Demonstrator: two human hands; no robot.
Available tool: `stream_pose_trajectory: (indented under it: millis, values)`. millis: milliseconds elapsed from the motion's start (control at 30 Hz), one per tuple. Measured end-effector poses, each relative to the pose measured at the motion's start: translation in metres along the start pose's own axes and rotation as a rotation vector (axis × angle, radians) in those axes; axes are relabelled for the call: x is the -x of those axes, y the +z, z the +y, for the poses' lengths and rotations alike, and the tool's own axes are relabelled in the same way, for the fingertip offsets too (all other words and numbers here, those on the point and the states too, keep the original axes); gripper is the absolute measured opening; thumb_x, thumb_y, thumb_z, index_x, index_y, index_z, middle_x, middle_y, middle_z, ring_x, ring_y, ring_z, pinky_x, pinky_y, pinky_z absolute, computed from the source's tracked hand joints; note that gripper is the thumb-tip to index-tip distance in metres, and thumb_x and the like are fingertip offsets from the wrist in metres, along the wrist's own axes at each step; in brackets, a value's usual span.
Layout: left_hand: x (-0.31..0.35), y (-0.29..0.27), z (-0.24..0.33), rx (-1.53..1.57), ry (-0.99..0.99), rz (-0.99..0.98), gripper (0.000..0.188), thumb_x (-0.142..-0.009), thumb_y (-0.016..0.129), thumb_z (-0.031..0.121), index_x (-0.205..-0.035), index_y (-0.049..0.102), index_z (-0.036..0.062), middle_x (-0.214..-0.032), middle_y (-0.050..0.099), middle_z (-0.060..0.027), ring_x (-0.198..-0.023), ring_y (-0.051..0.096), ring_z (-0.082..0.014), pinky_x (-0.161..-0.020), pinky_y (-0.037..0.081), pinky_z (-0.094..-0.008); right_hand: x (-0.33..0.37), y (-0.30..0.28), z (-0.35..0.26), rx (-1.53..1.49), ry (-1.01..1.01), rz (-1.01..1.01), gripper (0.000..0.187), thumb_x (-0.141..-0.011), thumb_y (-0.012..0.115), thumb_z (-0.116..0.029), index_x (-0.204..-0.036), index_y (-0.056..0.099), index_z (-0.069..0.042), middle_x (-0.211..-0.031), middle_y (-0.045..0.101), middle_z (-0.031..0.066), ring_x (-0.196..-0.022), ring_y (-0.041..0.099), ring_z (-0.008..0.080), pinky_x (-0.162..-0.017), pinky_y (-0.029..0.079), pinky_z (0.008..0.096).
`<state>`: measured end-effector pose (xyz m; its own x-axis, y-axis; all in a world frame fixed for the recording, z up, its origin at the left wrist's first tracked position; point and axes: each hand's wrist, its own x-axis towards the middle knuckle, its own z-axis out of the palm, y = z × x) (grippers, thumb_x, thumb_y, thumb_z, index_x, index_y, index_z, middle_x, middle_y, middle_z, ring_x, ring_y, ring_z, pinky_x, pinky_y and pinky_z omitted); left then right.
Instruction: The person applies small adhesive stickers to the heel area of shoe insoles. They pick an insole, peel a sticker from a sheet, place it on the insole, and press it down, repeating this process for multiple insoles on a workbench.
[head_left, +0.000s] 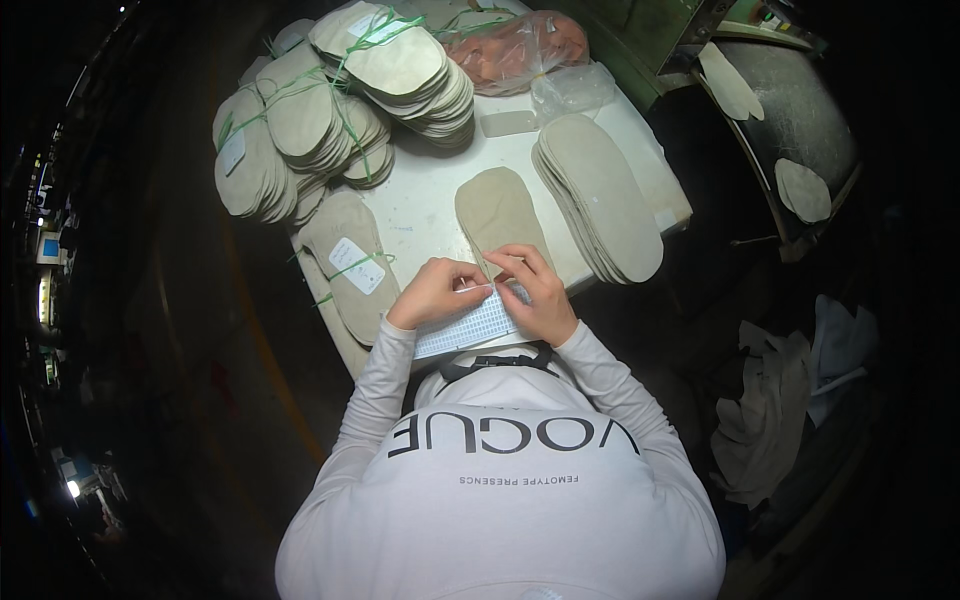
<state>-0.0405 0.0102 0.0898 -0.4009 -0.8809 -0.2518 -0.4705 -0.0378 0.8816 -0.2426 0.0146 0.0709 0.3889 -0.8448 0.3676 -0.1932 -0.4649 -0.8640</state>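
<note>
Near the table's front edge lies a white sheet printed with a fine blue grid (462, 326), which looks like a sheet of small labels. My left hand (440, 290) pinches at its far edge with thumb and forefinger. Across from it, my right hand (540, 300) has thumb and fingertips drawn together by the same edge; whatever is between them is too small to make out. Just beyond my fingers a beige insole-shaped piece (498, 210) rests on the white table (420, 215), its near end partly covered by my right hand.
Tied beige stacks (300, 115) with green string crowd the far left. A tagged bundle (345, 265) lies nearer, left of my hands. To the right leans a loose stack (600, 200). Behind are a clear bag of reddish-brown pieces (520, 50) and a dark machine surface (790, 110).
</note>
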Motion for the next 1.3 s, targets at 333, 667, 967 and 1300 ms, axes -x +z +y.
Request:
stream_pose_trajectory:
  millis: [333,667,967,1300]
  values:
    - [0.000,0.006,-0.012,0.050,0.026,-0.005,0.019,-0.079,0.072,0.015,-0.090,0.072,0.0001,-0.065,0.062,-0.0042,-0.058,0.050,-0.0080,-0.054,0.041,-0.0264,-0.001,0.002,0.000,0.001,-0.095,-0.025,0.061,-0.074,0.062,0.014,-0.130,0.059,-0.010,-0.133,0.047,0.0141,-0.100,0.066,0.0262,-0.083,0.058,0.0336]
    - [0.004,0.005,-0.019,-0.045,-0.008,0.018,0.023,-0.078,0.073,0.020,-0.093,0.074,0.0023,-0.065,0.063,-0.0072,-0.057,0.055,-0.0106,-0.056,0.043,-0.0275,-0.002,0.012,-0.002,-0.104,0.042,-0.005,0.061,-0.076,0.062,0.014,-0.133,0.055,-0.007,-0.137,0.045,0.0141,-0.102,0.065,0.0237,-0.083,0.058,0.0321]
    - [0.005,-0.042,-0.059,-0.223,-0.132,0.856,0.028,-0.084,0.072,0.019,-0.105,0.070,0.0012,-0.087,0.071,-0.0113,-0.071,0.066,-0.0211,-0.067,0.053,-0.0336,-0.015,-0.012,0.041,-0.455,0.560,0.013,0.027,-0.085,0.066,-0.003,-0.113,0.065,-0.004,-0.114,0.062,0.0062,-0.096,0.062,0.0118,-0.075,0.052,0.0249]
    - [0.007,0.061,-0.039,-0.364,0.478,0.034,0.011,-0.081,0.074,0.019,-0.088,0.070,0.0113,-0.075,0.062,-0.0051,-0.063,0.061,-0.0243,-0.060,0.049,-0.0331,-0.013,0.011,0.079,0.521,-0.140,-0.011,0.008,-0.075,0.074,-0.010,-0.080,0.067,-0.007,-0.094,0.060,0.0038,-0.094,0.058,0.0235,-0.076,0.052,0.0349]
